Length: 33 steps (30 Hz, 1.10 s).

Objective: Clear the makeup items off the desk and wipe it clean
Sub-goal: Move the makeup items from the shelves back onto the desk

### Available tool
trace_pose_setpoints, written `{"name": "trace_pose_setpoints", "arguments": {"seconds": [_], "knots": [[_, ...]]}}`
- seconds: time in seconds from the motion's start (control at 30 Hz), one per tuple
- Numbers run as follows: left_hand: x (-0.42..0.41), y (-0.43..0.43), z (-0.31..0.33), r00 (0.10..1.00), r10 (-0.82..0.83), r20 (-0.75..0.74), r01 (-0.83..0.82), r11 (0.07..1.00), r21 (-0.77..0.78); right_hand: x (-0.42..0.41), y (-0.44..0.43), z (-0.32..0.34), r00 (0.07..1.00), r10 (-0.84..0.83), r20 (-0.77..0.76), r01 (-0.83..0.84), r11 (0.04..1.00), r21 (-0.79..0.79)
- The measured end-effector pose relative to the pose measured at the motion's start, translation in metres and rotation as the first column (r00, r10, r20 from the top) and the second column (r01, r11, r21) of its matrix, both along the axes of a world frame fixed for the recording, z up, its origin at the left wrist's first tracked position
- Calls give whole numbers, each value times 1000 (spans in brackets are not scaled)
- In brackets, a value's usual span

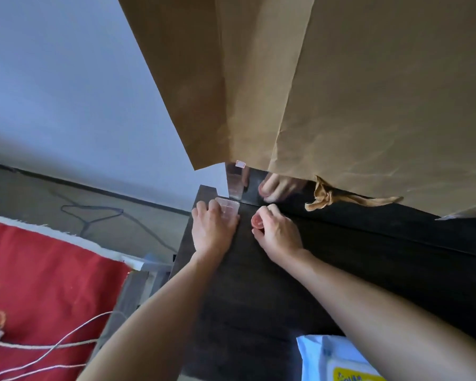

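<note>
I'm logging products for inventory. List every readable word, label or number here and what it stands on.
No text can be read.
Yellow label on the wipes pack: blue print, blurred and cut off, unreadable.
Red-edged sticker on the mirror: too small to read.

You have two hands here, a left hand [213, 229] and a right hand [278, 231], plus one clear plastic case [227, 209], one small pink round item [257, 222], one brown paper bag [341, 92], one wipes pack [330, 358].

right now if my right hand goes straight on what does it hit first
Likely the mirror at the desk's back edge, behind the red item the right hand holds; depth unclear.
</note>
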State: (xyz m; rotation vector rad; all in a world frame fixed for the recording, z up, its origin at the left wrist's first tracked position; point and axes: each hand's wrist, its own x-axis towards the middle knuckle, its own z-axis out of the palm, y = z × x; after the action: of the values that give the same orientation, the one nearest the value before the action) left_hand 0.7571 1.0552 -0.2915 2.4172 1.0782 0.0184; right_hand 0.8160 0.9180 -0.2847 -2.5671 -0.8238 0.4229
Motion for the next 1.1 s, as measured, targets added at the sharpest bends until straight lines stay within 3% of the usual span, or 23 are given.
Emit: {"name": "trace_pose_setpoints", "arguments": {"seconds": [0.27,0.47,0.67,0.9,1.1], "knots": [[-14,3,2,990,-140,21,139,990,15,-10,7,-3,998,-54,-31,57,992,115],[-32,-24,39,983,-184,-18,185,981,60,-16,-52,19,994,-103,-44,107,990,90],[-51,-115,66,937,-345,52,342,938,54,-32,-171,49,982,-188,12,187,981,55],[-68,-286,92,867,-479,136,481,876,17,-79,-353,76,951,-295,90,290,955,58],[-69,-432,105,748,-624,225,637,771,20,-116,-512,98,892,-432,128,432,901,35]]}}
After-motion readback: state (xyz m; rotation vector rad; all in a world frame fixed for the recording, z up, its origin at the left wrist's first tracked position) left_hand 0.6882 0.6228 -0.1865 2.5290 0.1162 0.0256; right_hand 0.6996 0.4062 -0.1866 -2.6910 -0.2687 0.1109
